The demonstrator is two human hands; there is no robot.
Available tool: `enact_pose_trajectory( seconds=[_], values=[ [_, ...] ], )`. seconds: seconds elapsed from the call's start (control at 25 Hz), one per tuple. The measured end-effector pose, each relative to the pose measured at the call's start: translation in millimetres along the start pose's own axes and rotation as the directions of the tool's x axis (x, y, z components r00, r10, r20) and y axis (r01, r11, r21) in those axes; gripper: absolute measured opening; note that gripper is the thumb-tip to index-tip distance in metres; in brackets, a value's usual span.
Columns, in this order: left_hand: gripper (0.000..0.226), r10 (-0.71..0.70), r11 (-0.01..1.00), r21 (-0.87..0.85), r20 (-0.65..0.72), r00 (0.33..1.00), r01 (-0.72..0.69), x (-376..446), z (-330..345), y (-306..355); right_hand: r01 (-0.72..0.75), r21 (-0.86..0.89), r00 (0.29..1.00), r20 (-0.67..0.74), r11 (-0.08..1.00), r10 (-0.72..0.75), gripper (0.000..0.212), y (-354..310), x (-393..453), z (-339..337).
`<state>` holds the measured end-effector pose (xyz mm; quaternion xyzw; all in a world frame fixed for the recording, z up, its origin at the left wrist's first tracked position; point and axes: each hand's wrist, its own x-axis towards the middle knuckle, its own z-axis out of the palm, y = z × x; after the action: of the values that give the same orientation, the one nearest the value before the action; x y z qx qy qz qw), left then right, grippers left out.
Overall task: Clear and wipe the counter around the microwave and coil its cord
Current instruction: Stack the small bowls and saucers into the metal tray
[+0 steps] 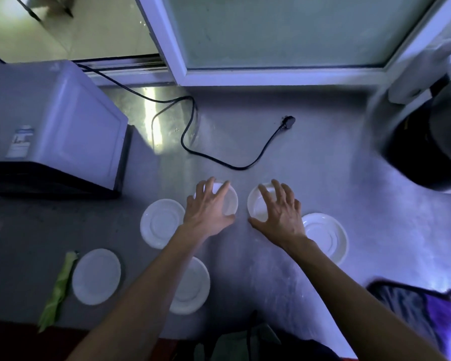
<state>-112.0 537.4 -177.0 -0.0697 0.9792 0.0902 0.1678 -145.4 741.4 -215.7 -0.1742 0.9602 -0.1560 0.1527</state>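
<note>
Both hands are out over the grey surface (pixel 284 269), each spread across its own small white saucer. The left hand (pixel 210 211) covers most of the left saucer (pixel 232 201), fingers fanned with the thumb at the near rim; the right hand (pixel 280 213) does the same on the right saucer (pixel 257 207). Can't tell if either grip has actually closed on a rim or is just resting on top, but the fingers look splayed and fairly straight.

Four more white saucers sit nearer the front edge: one (pixel 162 224) just left of the left wrist, one (pixel 97 276) further left, one (pixel 193 287) half hidden under the left forearm, and one (pixel 326 237) partly behind the right wrist.

The microwave (pixel 52 126) stands at the left, cut off by the frame edge. Its black cord (pixel 190 149) trails loose across the surface behind the hands, plug (pixel 287 122) lying free.

A crumpled green thing (pixel 57 290) lies front left, hard to identify. A dark round appliance (pixel 422 142) at right is blurred and cropped, as is a purple cloth (pixel 432 308) at bottom right.
</note>
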Motion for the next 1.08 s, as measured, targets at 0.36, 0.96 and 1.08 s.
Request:
enact_pose_trajectory(
  seconds=[0.36, 0.96, 1.08],
  values=[
    [0.086, -0.065, 0.998, -0.012, -0.089, 0.994, 0.065, -82.3, 0.4, -14.6, 0.098, -0.022, 0.995, -0.004, 0.995, -0.098, 0.094, -39.0, -61.4, 4.9],
    [0.090, -0.321, 0.938, -0.206, -0.205, 0.925, 0.280, -356.9, 37.5, -165.9, 0.378, -0.135, 0.920, -0.057, 0.916, -0.388, 0.092, -221.0, -221.6, 53.1],
    [0.085, -0.431, 0.890, -0.259, -0.215, 0.876, 0.375, -416.9, 44.0, -204.2, 0.463, -0.156, 0.882, -0.015, 0.872, -0.471, 0.090, -269.2, -245.4, 69.5]
  ],
)
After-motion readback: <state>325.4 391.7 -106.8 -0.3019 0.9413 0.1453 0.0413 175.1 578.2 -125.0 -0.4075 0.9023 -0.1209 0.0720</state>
